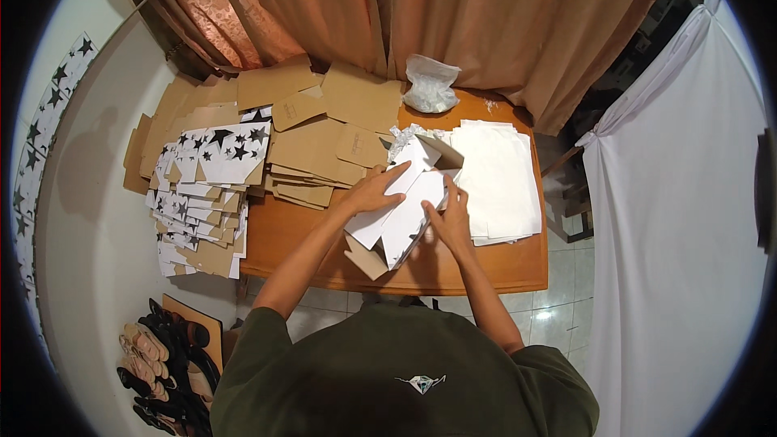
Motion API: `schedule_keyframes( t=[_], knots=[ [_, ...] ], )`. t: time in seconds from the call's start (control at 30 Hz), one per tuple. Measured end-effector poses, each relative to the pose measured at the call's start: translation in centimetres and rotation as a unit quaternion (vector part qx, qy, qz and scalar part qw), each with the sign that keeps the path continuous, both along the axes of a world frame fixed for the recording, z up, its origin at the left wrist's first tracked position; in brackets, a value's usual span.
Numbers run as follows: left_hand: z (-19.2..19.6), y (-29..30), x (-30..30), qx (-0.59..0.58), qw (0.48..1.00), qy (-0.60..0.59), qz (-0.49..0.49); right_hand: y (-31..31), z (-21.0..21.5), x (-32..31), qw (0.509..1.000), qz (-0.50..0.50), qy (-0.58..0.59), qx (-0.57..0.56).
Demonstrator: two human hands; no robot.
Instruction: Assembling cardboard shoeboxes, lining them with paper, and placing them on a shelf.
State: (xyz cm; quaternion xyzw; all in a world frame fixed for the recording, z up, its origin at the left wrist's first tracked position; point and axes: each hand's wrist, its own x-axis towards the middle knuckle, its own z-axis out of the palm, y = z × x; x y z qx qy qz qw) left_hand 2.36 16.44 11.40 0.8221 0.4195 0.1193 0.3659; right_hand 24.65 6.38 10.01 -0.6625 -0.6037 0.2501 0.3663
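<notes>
A half-folded cardboard box (405,214), white outside and brown inside, lies tilted on the wooden table (283,235) in front of me. My left hand (376,190) presses flat on its upper left panel. My right hand (447,218) grips its right side, fingers bent over the edge. An open flap (441,154) stands up at the box's far end.
Stacks of flat brown cardboard blanks (324,137) and white star-printed blanks (206,186) cover the table's left and spill past its edge. A pile of white sheets (498,178) lies right. A clear plastic bag (430,85) sits at the back by the curtains. Sandals (158,364) lie on the floor lower left.
</notes>
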Motion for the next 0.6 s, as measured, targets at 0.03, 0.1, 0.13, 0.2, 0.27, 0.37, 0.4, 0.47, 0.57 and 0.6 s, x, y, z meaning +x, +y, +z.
schedule_keyframes(
  t=[0.03, 0.1, 0.13, 0.2, 0.27, 0.37, 0.4, 0.47, 0.57, 0.6],
  knots=[
    [-0.2, -0.5, 0.2, 0.007, 0.999, 0.028, 0.016, -0.3, -0.6, -0.2, 1.000, 0.010, 0.006, 0.007],
    [-0.5, -1.6, 0.8, 0.034, 0.999, 0.036, 0.023, -1.0, -1.7, -0.3, 0.999, 0.003, 0.036, -0.001],
    [-1.2, -2.0, 0.7, 0.059, 0.997, 0.031, 0.029, -1.2, -1.7, -0.5, 0.998, -0.001, 0.069, -0.008],
    [-2.4, -2.2, 0.5, 0.077, 0.996, 0.041, 0.032, -1.4, -2.2, -0.5, 0.998, -0.016, 0.040, -0.036],
    [-3.6, -2.4, 0.1, 0.071, 0.996, 0.047, 0.028, -1.3, -2.5, -0.2, 0.997, -0.034, 0.011, -0.064],
    [-4.5, -2.4, -0.3, 0.043, 0.996, 0.071, 0.022, -0.5, -2.6, 1.3, 0.981, -0.088, -0.113, 0.127],
    [-4.6, -2.6, -0.4, 0.023, 0.996, 0.087, 0.020, 0.4, -2.4, 1.9, 0.981, -0.075, -0.085, 0.161],
    [-5.2, -2.4, -0.4, 0.024, 0.996, 0.084, 0.019, 2.2, -2.2, 3.4, 0.978, -0.065, -0.055, 0.191],
    [-6.2, -1.9, -0.6, 0.017, 0.997, 0.077, 0.022, 4.1, -2.8, 5.2, 0.984, 0.088, -0.048, 0.147],
    [-6.5, -2.0, -0.7, 0.027, 0.996, 0.085, 0.025, 4.3, -3.0, 5.3, 0.982, 0.140, -0.055, 0.116]
  ],
)
